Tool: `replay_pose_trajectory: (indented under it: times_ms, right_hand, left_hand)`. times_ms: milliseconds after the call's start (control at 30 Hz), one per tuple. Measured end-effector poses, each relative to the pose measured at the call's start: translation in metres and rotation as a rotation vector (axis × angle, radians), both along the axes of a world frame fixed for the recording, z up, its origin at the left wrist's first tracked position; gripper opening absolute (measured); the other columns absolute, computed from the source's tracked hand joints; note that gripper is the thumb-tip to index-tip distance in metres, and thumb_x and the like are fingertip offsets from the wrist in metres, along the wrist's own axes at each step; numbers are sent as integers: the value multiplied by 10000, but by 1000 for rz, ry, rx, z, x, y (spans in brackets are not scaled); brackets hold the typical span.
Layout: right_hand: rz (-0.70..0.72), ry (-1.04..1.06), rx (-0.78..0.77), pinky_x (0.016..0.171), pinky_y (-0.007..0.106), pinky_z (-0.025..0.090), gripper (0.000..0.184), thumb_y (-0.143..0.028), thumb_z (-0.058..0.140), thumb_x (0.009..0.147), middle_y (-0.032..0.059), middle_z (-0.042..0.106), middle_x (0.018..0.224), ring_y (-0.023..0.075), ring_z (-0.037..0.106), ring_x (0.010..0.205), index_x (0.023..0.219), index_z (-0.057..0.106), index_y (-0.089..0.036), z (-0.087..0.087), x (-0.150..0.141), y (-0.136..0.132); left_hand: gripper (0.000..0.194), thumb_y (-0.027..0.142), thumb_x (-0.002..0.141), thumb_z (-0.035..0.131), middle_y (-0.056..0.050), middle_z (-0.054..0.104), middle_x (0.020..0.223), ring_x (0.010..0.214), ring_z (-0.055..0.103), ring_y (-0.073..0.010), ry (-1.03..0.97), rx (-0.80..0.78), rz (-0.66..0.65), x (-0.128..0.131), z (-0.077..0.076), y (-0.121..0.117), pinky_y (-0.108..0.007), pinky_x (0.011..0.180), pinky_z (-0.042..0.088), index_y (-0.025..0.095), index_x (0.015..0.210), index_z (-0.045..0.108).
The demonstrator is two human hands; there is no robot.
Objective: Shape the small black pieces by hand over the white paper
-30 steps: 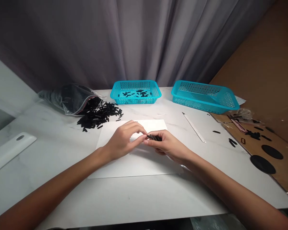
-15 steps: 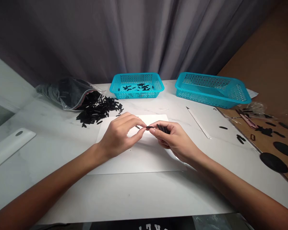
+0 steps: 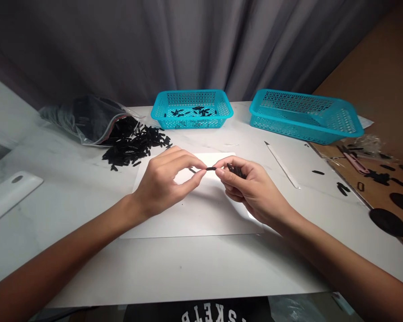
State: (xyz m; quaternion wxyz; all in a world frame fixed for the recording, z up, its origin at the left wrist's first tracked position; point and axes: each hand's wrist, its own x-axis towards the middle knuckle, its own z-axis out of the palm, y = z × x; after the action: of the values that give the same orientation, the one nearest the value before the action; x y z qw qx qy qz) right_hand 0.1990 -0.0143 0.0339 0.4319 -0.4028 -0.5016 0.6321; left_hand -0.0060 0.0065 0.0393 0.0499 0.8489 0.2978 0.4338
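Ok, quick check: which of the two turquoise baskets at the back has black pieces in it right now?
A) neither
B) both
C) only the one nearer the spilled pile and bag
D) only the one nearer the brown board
C: the left basket, beside the spilled pile of black pieces, has black pieces scattered on its floor, while the right basket, nearer the brown board, shows only bare mesh.

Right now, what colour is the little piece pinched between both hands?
Black; the small piece shows best in the head view.
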Motion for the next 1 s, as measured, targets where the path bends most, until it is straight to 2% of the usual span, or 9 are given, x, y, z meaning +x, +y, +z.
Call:
replay_pose_trajectory:
  times_ms: [300,500,667,833,1000]
  right_hand:
    - [-12,-1,9,416,224,200,203,-369,731,865,-69,370,596,56,287,467,873,670,-176,2,0,-1]
    - [-8,-12,2,414,219,203,214,-366,736,862,-66,371,588,52,286,467,830,661,-168,4,1,-1]
    - [14,7,-34,417,216,183,253,-380,728,872,-62,366,590,44,260,475,787,641,-159,7,1,-3]
    - [33,59,-85,421,222,162,275,-376,734,868,-63,348,596,43,223,482,745,617,-160,10,0,-3]
    - [52,93,-93,419,221,155,269,-358,732,874,-60,360,598,43,230,480,734,614,-160,11,1,-4]
  left_hand:
    - [65,178,879,675,0,737,793,705,613,-132,-50,-111,18,2,5,-3,-273,616,452,193,816,682]
    - [77,207,899,662,20,696,778,709,597,-108,-161,-443,24,6,8,-9,-236,597,448,190,830,690]
    - [124,243,932,619,2,698,804,764,637,-129,-246,-710,-22,9,10,-11,-248,646,480,194,851,698]
    - [199,234,957,564,-17,702,790,691,614,-121,-287,-855,-100,10,13,-11,-243,593,471,175,808,683]
    - [214,285,954,555,-31,685,783,685,579,-135,-310,-963,-112,10,14,-12,-247,559,441,172,835,692]
